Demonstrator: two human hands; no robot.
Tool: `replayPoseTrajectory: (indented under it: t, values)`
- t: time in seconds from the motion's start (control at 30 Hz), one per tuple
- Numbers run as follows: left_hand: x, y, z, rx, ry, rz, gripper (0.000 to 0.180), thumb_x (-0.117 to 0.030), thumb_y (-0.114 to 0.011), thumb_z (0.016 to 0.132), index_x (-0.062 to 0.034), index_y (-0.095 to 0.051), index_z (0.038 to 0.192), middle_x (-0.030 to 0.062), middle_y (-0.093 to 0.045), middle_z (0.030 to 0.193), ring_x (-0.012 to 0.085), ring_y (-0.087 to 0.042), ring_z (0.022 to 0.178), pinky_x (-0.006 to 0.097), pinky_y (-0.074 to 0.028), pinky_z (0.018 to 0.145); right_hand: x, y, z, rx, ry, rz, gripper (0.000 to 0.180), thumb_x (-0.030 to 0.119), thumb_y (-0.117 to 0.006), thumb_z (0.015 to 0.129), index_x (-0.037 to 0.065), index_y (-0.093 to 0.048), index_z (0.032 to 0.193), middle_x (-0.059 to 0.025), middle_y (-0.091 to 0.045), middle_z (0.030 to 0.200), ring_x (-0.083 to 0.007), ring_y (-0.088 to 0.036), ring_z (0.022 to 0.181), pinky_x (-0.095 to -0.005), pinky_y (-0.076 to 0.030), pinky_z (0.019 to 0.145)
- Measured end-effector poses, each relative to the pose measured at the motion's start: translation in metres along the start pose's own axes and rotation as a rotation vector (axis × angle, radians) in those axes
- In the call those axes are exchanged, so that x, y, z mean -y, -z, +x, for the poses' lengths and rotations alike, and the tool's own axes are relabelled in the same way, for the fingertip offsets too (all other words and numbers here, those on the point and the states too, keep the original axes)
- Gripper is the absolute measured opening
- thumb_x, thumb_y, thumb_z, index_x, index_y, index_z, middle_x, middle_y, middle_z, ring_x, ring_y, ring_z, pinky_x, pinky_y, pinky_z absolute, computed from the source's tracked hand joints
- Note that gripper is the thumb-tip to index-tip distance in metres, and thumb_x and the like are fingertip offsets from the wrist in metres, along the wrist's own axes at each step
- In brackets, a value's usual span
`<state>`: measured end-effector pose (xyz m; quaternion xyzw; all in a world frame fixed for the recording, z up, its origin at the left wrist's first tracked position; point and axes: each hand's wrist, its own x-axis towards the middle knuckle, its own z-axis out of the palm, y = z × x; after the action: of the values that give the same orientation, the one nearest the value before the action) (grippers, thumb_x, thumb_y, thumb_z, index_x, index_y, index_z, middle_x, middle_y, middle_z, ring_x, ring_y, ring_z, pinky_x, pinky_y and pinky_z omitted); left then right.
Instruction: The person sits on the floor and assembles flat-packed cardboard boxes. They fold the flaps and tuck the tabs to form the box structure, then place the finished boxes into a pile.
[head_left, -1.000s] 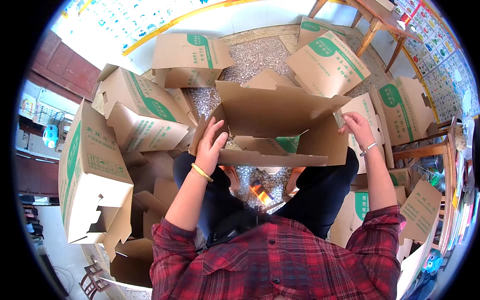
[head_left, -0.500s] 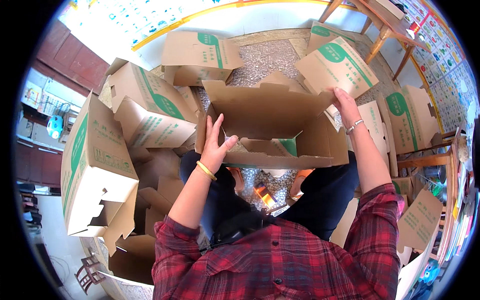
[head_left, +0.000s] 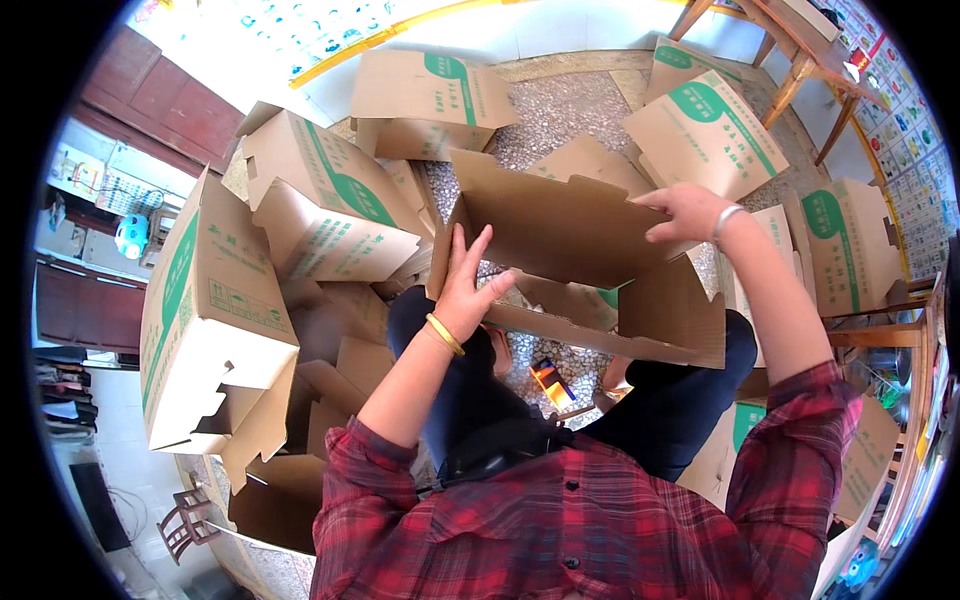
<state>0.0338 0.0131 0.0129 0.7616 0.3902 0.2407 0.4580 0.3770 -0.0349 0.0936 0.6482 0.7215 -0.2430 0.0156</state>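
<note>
An open brown cardboard box (head_left: pixel 570 215) sits tilted over my knees, and I look down into it; light and floor show through gaps at its bottom. My left hand (head_left: pixel 468 290) grips its near left corner, fingers stretched along the left wall and thumb over the near wall. At the far right, my right hand (head_left: pixel 690 213) is bent over the upper edge of the far wall, thumb and fingertips at the cardboard. Part of the right fingers' contact is hidden.
Cardboard boxes with green print stand around me: one tall box (head_left: pixel 215 310) at left, others ahead (head_left: pixel 435 95) and at right (head_left: pixel 845 245). A wooden table (head_left: pixel 800 65) is at the far right. A phone-like lit object (head_left: pixel 552 382) lies on the speckled floor between my feet.
The box has tilted, its right end coming lower and nearer. My right hand has slid leftward along the far edge and bent inward; my left hand keeps its place at the left corner.
</note>
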Motion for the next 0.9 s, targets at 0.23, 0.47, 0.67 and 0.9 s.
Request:
replayPoseTrajectory:
  t: [0.23, 0.47, 0.67, 0.9]
  values:
    - [0.003, 0.005, 0.001, -0.091, 0.024, 0.013, 0.075, -0.043, -0.061, 0.081, -0.0095, -0.03, 0.141, 0.0272, -0.008, 0.148, 0.0308, -0.009, 0.139, 0.037, -0.012, 0.11, 0.031, -0.046, 0.019, -0.168, -0.063, -0.153, 0.029, 0.009, -0.05, 0.083, 0.012, -0.057, 0.111, -0.017, -0.064, 0.09, -0.0344, -0.061, 0.086, -0.043, -0.048, 0.075]
    - [0.009, 0.003, 0.009, -0.099, 0.123, 0.005, 0.082, -0.045, -0.062, 0.081, -0.003, -0.025, 0.141, 0.0267, -0.013, 0.147, 0.0308, -0.012, 0.139, 0.036, -0.014, 0.11, 0.044, -0.063, 0.003, -0.235, -0.057, -0.294, 0.038, 0.008, -0.048, 0.083, 0.015, -0.051, 0.12, -0.0126, -0.061, 0.093, -0.0288, -0.063, 0.084, -0.0386, -0.052, 0.07]
    - [0.02, 0.01, 0.015, -0.132, 0.081, -0.272, 0.088, -0.044, -0.062, 0.081, 0.0034, -0.02, 0.141, 0.025, -0.025, 0.143, 0.0286, -0.021, 0.136, 0.034, -0.018, 0.11, 0.059, -0.091, -0.001, -0.322, 0.066, -0.437, 0.045, 0.009, -0.051, 0.08, 0.011, -0.048, 0.124, -0.0097, -0.059, 0.091, -0.0248, -0.061, 0.082, -0.0346, -0.051, 0.07]
    - [0.041, 0.013, 0.015, -0.176, -0.026, -0.276, 0.077, -0.032, -0.06, 0.086, 0.0049, -0.018, 0.14, 0.0207, -0.029, 0.142, 0.0266, -0.025, 0.134, 0.033, -0.02, 0.109, 0.045, -0.084, 0.007, -0.266, 0.017, -0.477, 0.045, 0.009, -0.05, 0.08, 0.011, -0.047, 0.126, -0.0098, -0.058, 0.094, -0.025, -0.06, 0.086, -0.0336, -0.051, 0.072]
